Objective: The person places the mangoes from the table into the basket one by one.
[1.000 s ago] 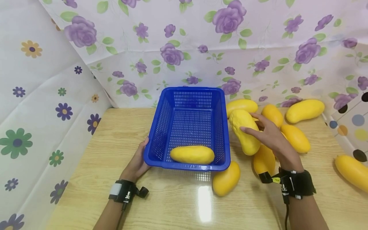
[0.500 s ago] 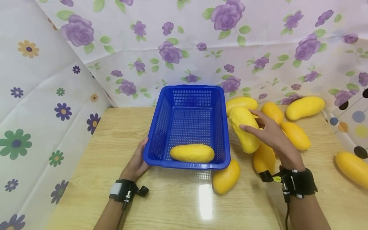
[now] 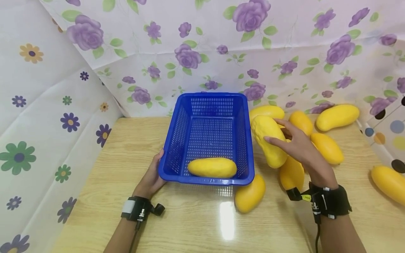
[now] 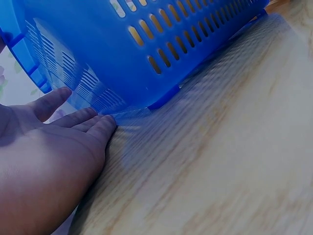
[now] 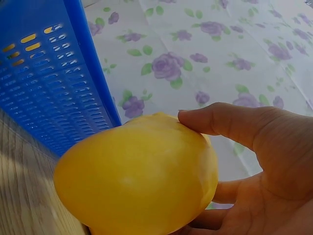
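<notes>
A blue perforated basket (image 3: 211, 137) stands at the middle of the table, with one long yellow fruit (image 3: 212, 167) lying crosswise near its front wall. My left hand (image 3: 152, 179) is at the basket's left front corner. In the left wrist view its fingers (image 4: 73, 117) are stretched out against the blue side wall. My right hand (image 3: 295, 144) grips a lumpy, pear-shaped yellow fruit (image 3: 269, 140) just right of the basket. The right wrist view shows the thumb on top of this fruit (image 5: 137, 176) and the other fingers partly hidden behind it.
Mango-like fruits lie around the right hand: one in front of the basket (image 3: 250, 194), one under the held fruit (image 3: 291, 175), one farther right (image 3: 327, 148). Longer yellow fruits lie at the back right (image 3: 338, 117) and right edge (image 3: 389, 182). Flowered sheets (image 3: 202, 45) hang behind.
</notes>
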Demonstrator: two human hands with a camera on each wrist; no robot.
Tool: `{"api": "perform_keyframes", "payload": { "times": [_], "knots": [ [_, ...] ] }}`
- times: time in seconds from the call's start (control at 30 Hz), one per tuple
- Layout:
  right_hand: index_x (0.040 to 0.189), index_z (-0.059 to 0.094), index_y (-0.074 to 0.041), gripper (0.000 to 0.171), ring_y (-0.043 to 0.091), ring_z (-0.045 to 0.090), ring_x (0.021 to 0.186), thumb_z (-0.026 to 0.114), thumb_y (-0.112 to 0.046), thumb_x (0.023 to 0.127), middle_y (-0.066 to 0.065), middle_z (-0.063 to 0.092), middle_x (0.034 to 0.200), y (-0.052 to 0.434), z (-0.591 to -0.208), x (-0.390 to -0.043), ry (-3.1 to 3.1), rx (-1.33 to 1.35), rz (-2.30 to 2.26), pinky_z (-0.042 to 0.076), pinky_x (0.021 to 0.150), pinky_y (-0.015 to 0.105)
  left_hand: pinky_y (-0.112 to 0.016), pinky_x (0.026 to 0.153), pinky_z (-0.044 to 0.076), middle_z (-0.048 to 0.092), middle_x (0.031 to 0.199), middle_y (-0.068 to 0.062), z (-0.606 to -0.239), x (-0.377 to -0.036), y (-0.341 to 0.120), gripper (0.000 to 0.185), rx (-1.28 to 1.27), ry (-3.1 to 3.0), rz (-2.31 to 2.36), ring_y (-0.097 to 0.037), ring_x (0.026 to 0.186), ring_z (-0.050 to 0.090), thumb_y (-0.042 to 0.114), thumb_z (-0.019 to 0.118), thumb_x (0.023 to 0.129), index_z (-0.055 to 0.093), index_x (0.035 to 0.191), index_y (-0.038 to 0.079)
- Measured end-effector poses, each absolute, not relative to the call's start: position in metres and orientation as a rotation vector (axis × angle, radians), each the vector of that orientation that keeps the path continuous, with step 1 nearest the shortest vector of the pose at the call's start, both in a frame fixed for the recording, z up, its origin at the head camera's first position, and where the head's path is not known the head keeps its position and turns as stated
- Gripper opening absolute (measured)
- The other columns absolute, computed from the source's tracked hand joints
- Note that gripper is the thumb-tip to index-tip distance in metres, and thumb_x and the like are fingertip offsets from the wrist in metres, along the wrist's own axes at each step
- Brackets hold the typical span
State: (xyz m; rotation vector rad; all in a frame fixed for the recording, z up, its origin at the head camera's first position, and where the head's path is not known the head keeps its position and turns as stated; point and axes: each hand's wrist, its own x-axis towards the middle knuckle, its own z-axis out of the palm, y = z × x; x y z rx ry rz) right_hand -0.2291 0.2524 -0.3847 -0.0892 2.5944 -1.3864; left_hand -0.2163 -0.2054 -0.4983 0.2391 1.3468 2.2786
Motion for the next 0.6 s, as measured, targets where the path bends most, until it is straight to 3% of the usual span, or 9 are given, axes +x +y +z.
{"api": "perform_keyframes", "payload": {
  "times": [0.6],
  "knots": [
    [0.163,0.02,-0.019,0.093,0.045,0.036,0.142,0.068,-0.055,0.092,0.022,0.032,0.16,0.2465,-0.3803,-0.2272,2.591,-0.131,-1.405,0.036,0.107,0.064,-0.041,0.104,0.044,0.013,0.163,-0.023,-0.4941,-0.2148,-0.2055,0.065,0.259,1.374,2.279,-0.027,0.135,0.039,0.055,0.035,0.107,0.013,0.163,0.031]
  ]
}}
